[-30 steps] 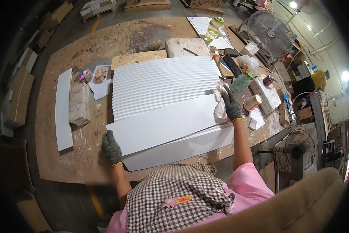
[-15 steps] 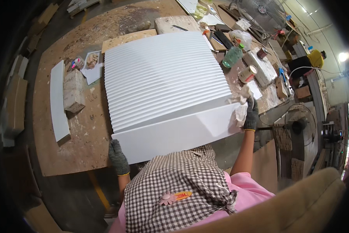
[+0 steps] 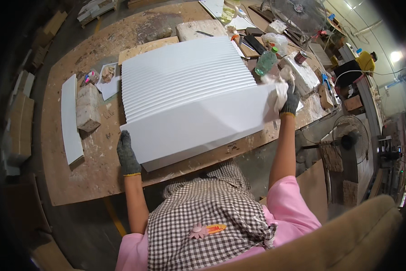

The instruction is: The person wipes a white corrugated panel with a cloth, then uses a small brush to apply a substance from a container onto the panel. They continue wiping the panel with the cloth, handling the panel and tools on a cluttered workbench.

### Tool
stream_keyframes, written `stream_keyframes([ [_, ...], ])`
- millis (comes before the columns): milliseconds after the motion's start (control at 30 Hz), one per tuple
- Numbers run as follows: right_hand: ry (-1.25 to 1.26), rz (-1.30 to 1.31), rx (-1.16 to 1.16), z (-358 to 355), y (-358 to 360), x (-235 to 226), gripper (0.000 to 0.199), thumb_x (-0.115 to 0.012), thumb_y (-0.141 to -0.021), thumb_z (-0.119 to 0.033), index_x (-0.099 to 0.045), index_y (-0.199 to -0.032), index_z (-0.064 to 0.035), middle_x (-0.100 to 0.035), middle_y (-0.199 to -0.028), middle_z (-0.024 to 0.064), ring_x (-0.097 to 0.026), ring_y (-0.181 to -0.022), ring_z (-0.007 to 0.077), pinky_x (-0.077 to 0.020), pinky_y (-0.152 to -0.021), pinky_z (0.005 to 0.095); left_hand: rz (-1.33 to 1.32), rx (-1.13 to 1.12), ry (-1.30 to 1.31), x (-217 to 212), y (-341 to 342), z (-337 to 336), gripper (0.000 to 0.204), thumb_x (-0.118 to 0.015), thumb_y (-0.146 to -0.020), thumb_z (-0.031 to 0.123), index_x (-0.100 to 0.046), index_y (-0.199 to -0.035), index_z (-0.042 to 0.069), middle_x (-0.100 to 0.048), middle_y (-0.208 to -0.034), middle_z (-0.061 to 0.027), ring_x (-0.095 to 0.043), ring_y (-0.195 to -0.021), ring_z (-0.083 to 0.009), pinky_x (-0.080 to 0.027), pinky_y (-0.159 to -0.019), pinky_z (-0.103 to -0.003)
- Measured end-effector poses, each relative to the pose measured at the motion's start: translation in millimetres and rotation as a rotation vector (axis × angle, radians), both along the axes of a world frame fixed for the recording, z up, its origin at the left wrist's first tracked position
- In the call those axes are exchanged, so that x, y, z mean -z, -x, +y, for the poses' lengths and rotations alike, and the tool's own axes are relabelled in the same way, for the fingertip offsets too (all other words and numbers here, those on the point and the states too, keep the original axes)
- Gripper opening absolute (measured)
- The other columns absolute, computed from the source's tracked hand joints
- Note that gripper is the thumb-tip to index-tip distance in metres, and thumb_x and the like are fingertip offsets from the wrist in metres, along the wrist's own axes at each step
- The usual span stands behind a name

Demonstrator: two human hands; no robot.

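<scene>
Moved: the board (image 3: 203, 122) and both hands go higher in the frame, over the ribbed panel (image 3: 185, 72).
Board: centre of frame; probably light, stiff, slippery; best held by its short ends.
Left hand (image 3: 128, 153): touches left end; grip I cannot tell.
Right hand (image 3: 291, 99): grasps cloth (image 3: 280, 93) at right end.

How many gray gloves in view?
2: one on the left hand, at the left end of the white board; one on the right hand, holding a white cloth. Background person's hands aren't discernible.
</scene>
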State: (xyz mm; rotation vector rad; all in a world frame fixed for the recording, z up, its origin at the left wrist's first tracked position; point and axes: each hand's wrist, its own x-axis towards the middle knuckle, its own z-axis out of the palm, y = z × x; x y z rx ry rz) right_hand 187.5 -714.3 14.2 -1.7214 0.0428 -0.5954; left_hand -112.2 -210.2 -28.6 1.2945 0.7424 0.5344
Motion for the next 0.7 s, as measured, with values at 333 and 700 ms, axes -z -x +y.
stream_keyframes([
  [333,0.821,0.302,0.198,69,64,22,0.034,-0.055,-0.090,-0.034,-0.061,-0.102,-0.0027,-0.063,-0.096,0.0192,-0.060,-0.094,0.0349,-0.0467,-0.082,0.0443,-0.333,-0.239,0.387,13,14,52,0.061,-0.045,-0.098,0.046,-0.046,-0.133,-0.004,-0.055,-0.129,-0.0144,-0.054,-0.115,-0.0275,-0.044,-0.099,-0.038],
  [700,1.297,-0.535,-0.712,234,88,-4,0.039,-0.057,-0.079,-0.019,-0.058,-0.119,-0.0164,-0.056,-0.118,0.0053,-0.051,-0.110,0.0252,-0.0234,-0.112,0.0576,-0.255,-0.302,0.371,0,4,37,0.059,-0.033,-0.101,0.047,-0.044,-0.137,0.000,-0.052,-0.134,-0.0107,-0.051,-0.117,-0.0266,-0.040,-0.102,-0.036],
])
